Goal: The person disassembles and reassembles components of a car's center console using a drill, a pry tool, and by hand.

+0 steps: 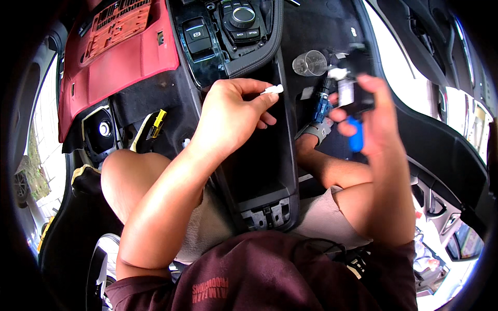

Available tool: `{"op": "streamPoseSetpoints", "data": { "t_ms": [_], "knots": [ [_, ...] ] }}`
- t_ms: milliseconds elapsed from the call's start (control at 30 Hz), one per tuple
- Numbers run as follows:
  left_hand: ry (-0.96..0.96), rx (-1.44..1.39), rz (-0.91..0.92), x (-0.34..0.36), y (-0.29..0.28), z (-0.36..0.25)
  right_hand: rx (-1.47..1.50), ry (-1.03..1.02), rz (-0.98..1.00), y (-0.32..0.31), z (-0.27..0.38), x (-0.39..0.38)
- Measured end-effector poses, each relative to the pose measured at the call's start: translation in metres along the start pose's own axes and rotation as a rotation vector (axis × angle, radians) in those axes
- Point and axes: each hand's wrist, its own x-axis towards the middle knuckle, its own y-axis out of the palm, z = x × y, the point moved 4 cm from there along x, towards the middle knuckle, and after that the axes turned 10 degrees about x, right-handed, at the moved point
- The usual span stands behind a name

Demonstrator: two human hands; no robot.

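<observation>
My left hand [228, 119] is closed, pinching a small white plastic piece [274, 89] between thumb and forefinger, above the long black centre console [290, 155]. At the right, my right hand [383, 116] is wrapped round a black hand-held object [360, 106] with a white label. A blue part [356, 136] sticks out below it. Motion blurs this object and its tip, so its exact kind is unclear. Beneath my hands, the console has a deep open trough. Its front end carries a glossy black panel [189, 65] with a round control knob [243, 17].
On the dark floor to the right stand a clear cup [307, 63] and a blue-and-black tool [322, 109] near my foot [315, 130]. To the left are a red trim panel [116, 83], a yellow-and-black object [157, 124] and a round speaker-like part [104, 128]. My bent legs flank the console.
</observation>
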Motion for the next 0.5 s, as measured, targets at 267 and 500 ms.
{"op": "streamPoseSetpoints", "data": {
  "t_ms": [267,500],
  "knots": [
    [0.278,0.305,0.024,-0.021,-0.003,-0.006,0.063,-0.057,0.469,-0.032,0.013,0.005],
    [0.556,0.932,-0.138,-0.054,0.004,-0.022,-0.111,-0.155,0.626,-0.029,0.015,-0.024]
  ]
}}
